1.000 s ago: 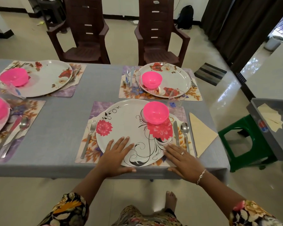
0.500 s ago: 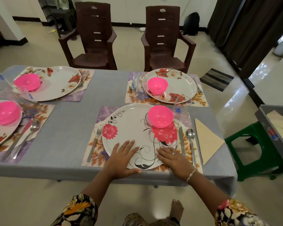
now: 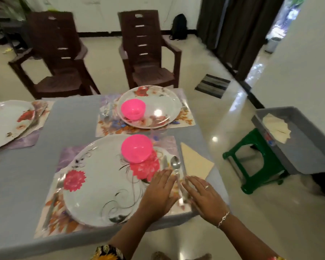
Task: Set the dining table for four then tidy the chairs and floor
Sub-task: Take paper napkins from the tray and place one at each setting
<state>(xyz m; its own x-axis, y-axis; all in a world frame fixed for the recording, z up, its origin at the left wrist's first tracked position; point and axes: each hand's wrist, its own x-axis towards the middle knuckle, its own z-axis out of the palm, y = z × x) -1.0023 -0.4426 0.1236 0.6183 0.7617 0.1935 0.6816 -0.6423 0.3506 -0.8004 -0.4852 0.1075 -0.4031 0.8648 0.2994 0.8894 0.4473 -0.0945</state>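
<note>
Saw open floor [image 3: 231,132] past right edge of tabletop [image 3: 73,128], green stool [image 3: 255,162] well apart. Found spoon [image 3: 175,166] by near right corner, between left hand [image 3: 158,193] and right hand [image 3: 203,194]; both flat, fingers straight, gripping nothing.

The near plate [image 3: 105,184] is white with pink-red flowers and black swirls; the far plate [image 3: 158,102] is white with red blooms. The near bowl [image 3: 136,148] and far bowl [image 3: 133,109] are bright pink. The desk [image 3: 73,119] is grey, the placemat [image 3: 64,222] purple with orange leaves, the napkin [image 3: 193,162] beige, the stool [image 3: 255,156] green.
</note>
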